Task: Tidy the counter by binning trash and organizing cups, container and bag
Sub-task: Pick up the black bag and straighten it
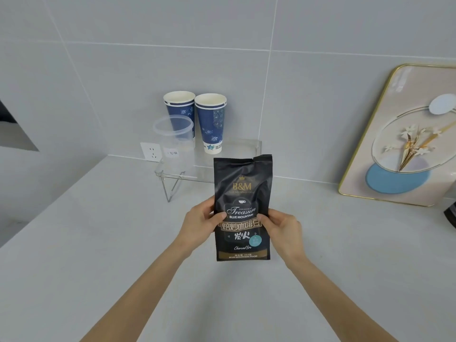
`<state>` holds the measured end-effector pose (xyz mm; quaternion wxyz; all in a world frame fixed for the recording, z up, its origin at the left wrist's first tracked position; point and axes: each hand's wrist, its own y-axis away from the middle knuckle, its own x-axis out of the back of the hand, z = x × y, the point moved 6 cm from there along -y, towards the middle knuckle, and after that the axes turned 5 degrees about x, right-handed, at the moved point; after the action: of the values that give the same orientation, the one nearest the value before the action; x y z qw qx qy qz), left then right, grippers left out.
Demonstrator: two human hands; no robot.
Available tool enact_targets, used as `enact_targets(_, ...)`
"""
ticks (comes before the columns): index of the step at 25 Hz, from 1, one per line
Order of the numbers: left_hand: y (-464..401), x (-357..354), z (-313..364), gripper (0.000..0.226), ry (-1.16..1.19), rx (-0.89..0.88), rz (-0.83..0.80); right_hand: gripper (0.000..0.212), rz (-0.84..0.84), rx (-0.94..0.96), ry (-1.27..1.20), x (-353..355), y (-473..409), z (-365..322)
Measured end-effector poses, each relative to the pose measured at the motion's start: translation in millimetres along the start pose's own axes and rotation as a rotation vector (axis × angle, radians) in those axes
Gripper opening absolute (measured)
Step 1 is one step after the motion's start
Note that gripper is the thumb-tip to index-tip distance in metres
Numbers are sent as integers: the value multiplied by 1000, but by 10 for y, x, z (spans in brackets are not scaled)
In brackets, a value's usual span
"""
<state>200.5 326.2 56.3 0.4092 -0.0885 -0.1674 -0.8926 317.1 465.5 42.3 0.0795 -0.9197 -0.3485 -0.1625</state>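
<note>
A black coffee bag (243,193) with gold lettering stands upright in front of me, above the grey counter (98,243). My left hand (201,222) grips its left edge and my right hand (282,229) grips its right edge, thumbs on the front. Behind it a clear acrylic shelf (229,156) on wire legs stands against the wall. On the shelf are two blue paper cups (181,112) (211,122) side by side, and a clear plastic container (174,141) at the shelf's left end, in front of the left cup.
A gold-framed picture (404,134) leans against the tiled wall at the right. A dark object (451,213) pokes in at the right edge. A white wall socket (151,151) sits low behind the shelf's left end.
</note>
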Motion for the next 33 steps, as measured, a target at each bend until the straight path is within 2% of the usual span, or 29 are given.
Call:
enact_targets(9,-433,338,998,29,-16,-192,136,19,44,218,56,224,-691,-838)
enact_targets(14,-772,425,1358,32,-1,-228,209,19,94,186,-120,202,-1096,-1059)
enact_targets(20,-1249,467,1430,29,24,-250,270,22,140,160,-153,61,-1604,-1061)
enact_targets(27,-1674,433,1522,29,-25,-289,349,21,165,120,-325,-21,-2005,-994)
enact_targets(33,-1870,362,1426,31,-57,-264,336,21,178,103,-301,-79,-2123,-829)
